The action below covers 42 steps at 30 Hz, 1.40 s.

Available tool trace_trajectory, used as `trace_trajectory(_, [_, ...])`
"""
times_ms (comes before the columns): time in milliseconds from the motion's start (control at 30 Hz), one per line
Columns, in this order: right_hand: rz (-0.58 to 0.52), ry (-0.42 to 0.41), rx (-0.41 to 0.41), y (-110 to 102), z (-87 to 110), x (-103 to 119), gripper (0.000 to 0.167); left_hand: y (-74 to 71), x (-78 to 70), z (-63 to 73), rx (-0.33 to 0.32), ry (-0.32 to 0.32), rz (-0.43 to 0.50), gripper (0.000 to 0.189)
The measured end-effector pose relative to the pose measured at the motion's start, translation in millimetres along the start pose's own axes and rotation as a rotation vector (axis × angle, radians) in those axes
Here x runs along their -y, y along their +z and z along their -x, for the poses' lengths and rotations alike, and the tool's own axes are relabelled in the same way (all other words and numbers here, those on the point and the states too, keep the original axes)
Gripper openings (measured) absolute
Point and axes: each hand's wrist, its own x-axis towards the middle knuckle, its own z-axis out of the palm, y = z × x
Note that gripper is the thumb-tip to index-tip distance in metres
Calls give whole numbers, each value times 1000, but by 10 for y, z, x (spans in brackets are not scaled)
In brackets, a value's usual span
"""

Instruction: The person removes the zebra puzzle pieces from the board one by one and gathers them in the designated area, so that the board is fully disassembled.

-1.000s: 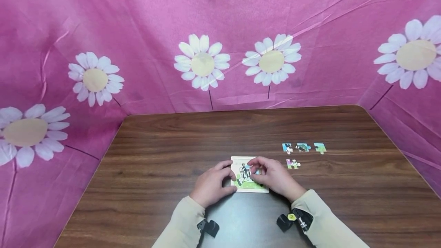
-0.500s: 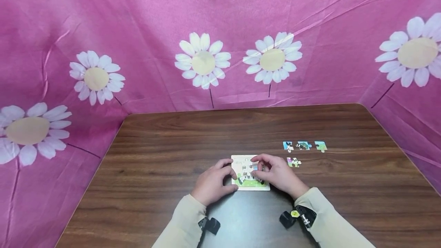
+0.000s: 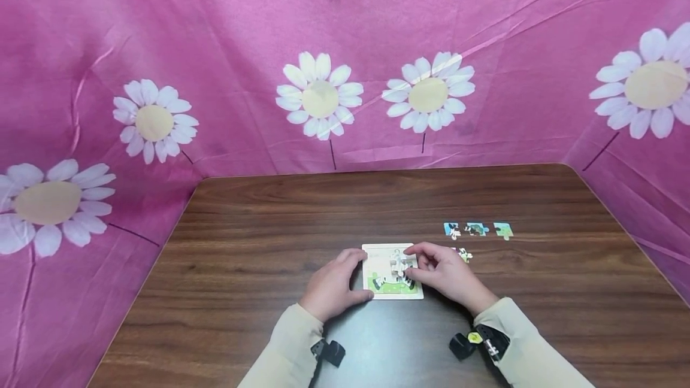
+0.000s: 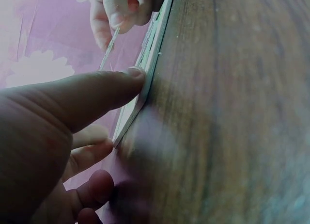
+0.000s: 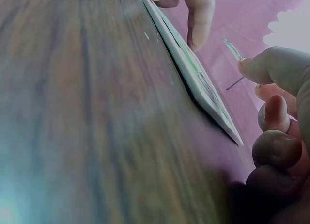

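Note:
A small jigsaw board (image 3: 372,265) with a pale frame lies flat on the table. Green grass and zebra legs show along its lower row; its upper left part is bare and pale. My left hand (image 3: 335,285) holds the board's left side, thumb at the near corner and fingers at the far one; in the left wrist view the thumb (image 4: 111,88) presses on its rim. Between thumb and fingertips my right hand (image 3: 450,274) pinches a jigsaw piece (image 3: 398,264), raised above the board's right half. Edge-on, that piece (image 5: 232,49) looks thin and tilted in the right wrist view.
Beyond the right hand lie several loose jigsaw pieces: a blue one (image 3: 451,230), a blue-green one (image 3: 477,229), a green one (image 3: 504,230), and another (image 3: 465,254) partly hidden by the hand. Pink flowered cloth (image 3: 372,154) stands behind the brown table (image 3: 269,220).
My right hand has moved right with the jigsaw piece, baring the upper left of the board, where a zebra picture showed a second ago. The left hand has stayed at the board's left side.

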Motion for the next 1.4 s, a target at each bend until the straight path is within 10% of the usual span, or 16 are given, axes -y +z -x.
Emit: trace_trajectory(1400, [117, 69, -124, -713, 293, -338, 29, 13, 9, 15, -16, 8, -8, 71])
